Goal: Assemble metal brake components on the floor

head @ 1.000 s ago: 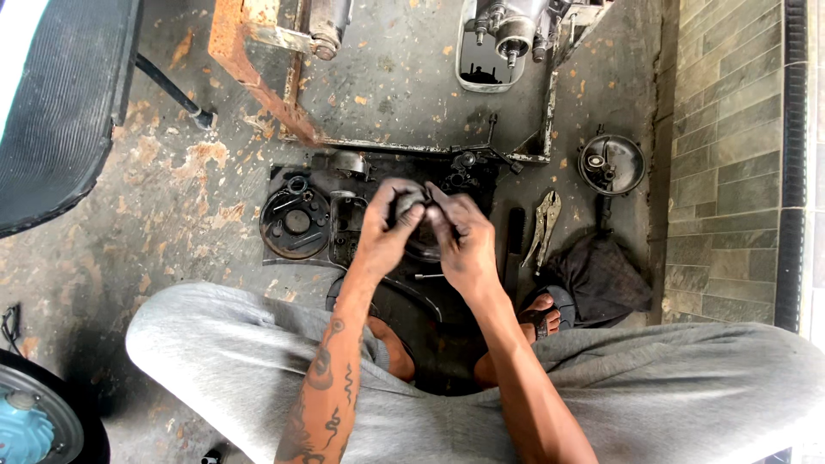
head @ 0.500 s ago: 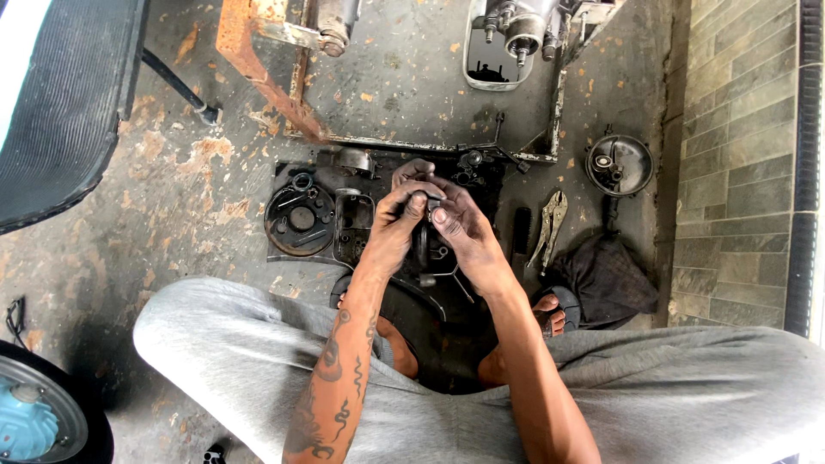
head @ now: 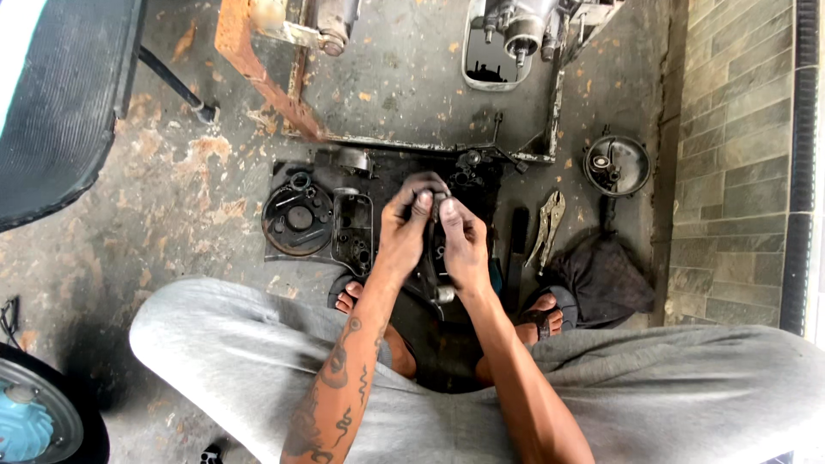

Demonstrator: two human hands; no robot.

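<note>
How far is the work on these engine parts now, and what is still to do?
Looks done: several parts are stripped and laid out on the dark mat, a round cover and a casing among them. In hand: the left hand and right hand pinch a small dark part together; what it is cannot be told. Left: pliers and a round housing lie untouched, and nothing looks reassembled.

Your two hands, left (head: 402, 230) and right (head: 464, 241), meeting on one small metal part (head: 427, 196) at centre, one locking pliers (head: 547, 225) right of centre, two round covers, left (head: 297, 219) and upper right (head: 616, 165), one dark rag (head: 601, 275), your two sandalled feet (head: 541, 316).
</note>
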